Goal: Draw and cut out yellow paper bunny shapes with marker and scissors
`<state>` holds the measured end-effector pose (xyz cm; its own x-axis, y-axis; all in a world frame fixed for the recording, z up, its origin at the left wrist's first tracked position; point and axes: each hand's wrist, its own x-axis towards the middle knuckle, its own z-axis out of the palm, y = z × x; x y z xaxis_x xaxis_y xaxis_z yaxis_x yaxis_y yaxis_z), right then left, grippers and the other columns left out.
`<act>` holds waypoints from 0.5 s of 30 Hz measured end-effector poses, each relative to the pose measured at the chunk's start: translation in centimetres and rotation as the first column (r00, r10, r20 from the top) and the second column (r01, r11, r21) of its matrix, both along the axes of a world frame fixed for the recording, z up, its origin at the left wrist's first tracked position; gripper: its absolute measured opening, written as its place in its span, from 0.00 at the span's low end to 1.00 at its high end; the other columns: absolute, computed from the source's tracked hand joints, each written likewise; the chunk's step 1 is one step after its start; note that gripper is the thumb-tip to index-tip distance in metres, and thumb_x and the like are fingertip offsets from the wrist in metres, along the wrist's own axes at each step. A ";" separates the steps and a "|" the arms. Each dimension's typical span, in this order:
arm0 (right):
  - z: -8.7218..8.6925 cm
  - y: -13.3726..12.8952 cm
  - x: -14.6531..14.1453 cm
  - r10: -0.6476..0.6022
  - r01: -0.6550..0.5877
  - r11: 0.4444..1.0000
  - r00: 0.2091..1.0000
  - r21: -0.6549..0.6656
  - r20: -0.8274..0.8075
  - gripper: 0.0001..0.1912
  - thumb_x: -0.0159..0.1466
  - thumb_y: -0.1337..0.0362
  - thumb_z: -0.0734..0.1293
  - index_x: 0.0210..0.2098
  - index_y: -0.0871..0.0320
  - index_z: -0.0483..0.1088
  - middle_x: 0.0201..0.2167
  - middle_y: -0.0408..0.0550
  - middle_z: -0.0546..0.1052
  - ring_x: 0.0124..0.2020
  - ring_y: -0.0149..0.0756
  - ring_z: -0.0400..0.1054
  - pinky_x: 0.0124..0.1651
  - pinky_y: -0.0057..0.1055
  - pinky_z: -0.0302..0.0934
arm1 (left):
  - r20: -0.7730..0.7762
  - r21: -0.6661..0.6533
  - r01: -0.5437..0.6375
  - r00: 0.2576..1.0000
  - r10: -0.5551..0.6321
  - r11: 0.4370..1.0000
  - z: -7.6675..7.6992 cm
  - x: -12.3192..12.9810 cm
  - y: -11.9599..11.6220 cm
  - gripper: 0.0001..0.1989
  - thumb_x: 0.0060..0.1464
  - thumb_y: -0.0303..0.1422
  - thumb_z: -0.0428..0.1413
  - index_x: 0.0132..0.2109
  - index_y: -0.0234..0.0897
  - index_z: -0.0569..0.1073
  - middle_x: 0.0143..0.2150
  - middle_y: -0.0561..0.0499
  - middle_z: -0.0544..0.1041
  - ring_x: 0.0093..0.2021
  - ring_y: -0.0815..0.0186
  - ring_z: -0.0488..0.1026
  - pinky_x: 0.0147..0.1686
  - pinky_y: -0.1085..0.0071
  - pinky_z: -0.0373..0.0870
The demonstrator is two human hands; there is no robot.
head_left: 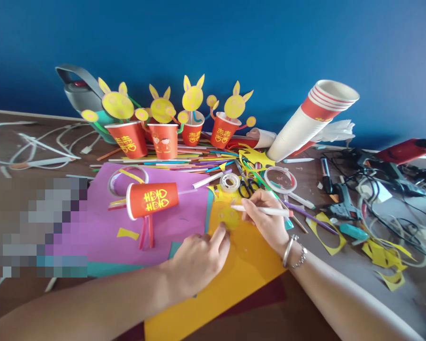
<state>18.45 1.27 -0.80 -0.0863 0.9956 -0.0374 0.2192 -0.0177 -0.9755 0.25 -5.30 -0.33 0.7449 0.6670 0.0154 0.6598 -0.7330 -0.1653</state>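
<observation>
My right hand [268, 218] is closed on a white marker [266, 210], its tip pointing left over a yellow paper face [230, 215] with ears. That face lies on an orange sheet [213, 293]. My left hand [202, 258] is closed, its fingertips at the lower edge of the face; whether they pinch anything is hidden. Left of my hands, a red paper cup [152, 200] with pipe-cleaner legs lies on its side on a purple sheet [184, 237]. Black scissors [248, 188] and a small tape roll [229, 182] are just behind the face.
Several red cups with yellow rabbit heads [192, 98] stand at the back. Behind right leans a stack of paper cups [305, 118]. A glue gun [346, 201], cables and yellow scraps [383, 255] lie at the right. A grey kettle [85, 102] stands back left.
</observation>
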 end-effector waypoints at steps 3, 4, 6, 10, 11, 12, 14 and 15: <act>0.2 0.2 0.4 -0.002 -0.001 0.998 0.998 0.057 0.063 0.15 0.56 0.54 0.67 0.23 0.55 0.60 0.15 0.38 0.66 0.15 0.26 0.56 0.17 0.24 0.49 | 0.007 0.013 -0.005 1.000 0.005 1.000 0.1 -0.1 0.0 0.25 0.46 0.20 0.48 0.53 0.31 0.68 0.53 0.39 0.70 0.21 0.70 0.71 0.17 0.71 0.69; 0.2 0.3 0.4 -0.006 0.000 0.998 0.996 0.069 0.085 0.15 0.56 0.55 0.67 0.22 0.55 0.59 0.14 0.37 0.64 0.15 0.25 0.55 0.17 0.24 0.48 | 0.011 0.015 -0.005 1.000 0.005 1.000 0.1 -0.1 0.0 0.26 0.45 0.19 0.48 0.53 0.31 0.68 0.52 0.39 0.70 0.21 0.70 0.71 0.17 0.71 0.69; 0.2 0.5 0.4 -0.024 0.015 0.998 0.992 0.069 0.123 0.16 0.56 0.55 0.66 0.20 0.55 0.58 0.13 0.37 0.61 0.14 0.25 0.53 0.17 0.24 0.46 | 0.013 0.013 0.001 1.000 -0.001 1.000 0.1 -0.2 0.0 0.27 0.44 0.19 0.47 0.54 0.30 0.68 0.52 0.40 0.70 0.22 0.70 0.71 0.17 0.70 0.69; -0.2 0.7 0.3 -0.014 0.010 1.000 0.987 0.027 0.157 0.17 0.55 0.53 0.67 0.20 0.55 0.58 0.14 0.39 0.65 0.15 0.27 0.59 0.16 0.24 0.48 | 0.001 0.010 0.011 1.000 -0.011 1.000 0.1 -0.2 0.0 0.26 0.45 0.19 0.47 0.53 0.31 0.68 0.52 0.39 0.70 0.21 0.70 0.70 0.17 0.71 0.69; -0.3 0.8 0.4 -0.003 -0.001 1.000 0.986 0.026 0.166 0.17 0.54 0.53 0.68 0.20 0.55 0.58 0.14 0.39 0.65 0.16 0.28 0.61 0.16 0.24 0.49 | 0.000 0.016 0.010 1.000 -0.010 1.000 0.1 -0.1 0.1 0.26 0.45 0.19 0.46 0.53 0.31 0.68 0.52 0.39 0.70 0.21 0.71 0.70 0.17 0.71 0.69; -0.4 0.8 0.4 0.004 -0.009 1.000 0.984 0.028 0.180 0.17 0.54 0.54 0.68 0.20 0.55 0.59 0.14 0.38 0.65 0.16 0.28 0.61 0.16 0.24 0.49 | 0.000 0.019 0.011 1.000 -0.011 1.000 0.1 -0.1 0.1 0.26 0.45 0.19 0.46 0.53 0.31 0.69 0.52 0.40 0.70 0.21 0.71 0.70 0.17 0.72 0.69; -0.6 0.9 0.5 0.015 -0.021 0.999 0.975 0.026 0.220 0.17 0.54 0.55 0.68 0.19 0.55 0.58 0.14 0.38 0.64 0.15 0.27 0.59 0.16 0.24 0.47 | 0.007 0.026 0.010 1.000 -0.010 1.000 0.1 -0.1 0.1 0.25 0.45 0.19 0.46 0.52 0.31 0.70 0.51 0.40 0.71 0.21 0.71 0.70 0.17 0.72 0.69; -0.6 1.0 0.5 0.021 -0.026 0.999 0.971 0.019 0.238 0.17 0.55 0.55 0.67 0.19 0.55 0.57 0.13 0.38 0.64 0.14 0.27 0.58 0.15 0.24 0.46 | 0.013 0.027 0.011 1.000 -0.011 1.000 0.1 -0.1 0.1 0.25 0.44 0.19 0.47 0.51 0.31 0.70 0.51 0.41 0.71 0.21 0.71 0.70 0.17 0.72 0.69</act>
<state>18.95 2.24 -1.43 -0.1011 0.9942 -0.0375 0.4447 0.0114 -0.8956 0.18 -5.17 -0.26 0.7517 0.6581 0.0429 0.6540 -0.7355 -0.1770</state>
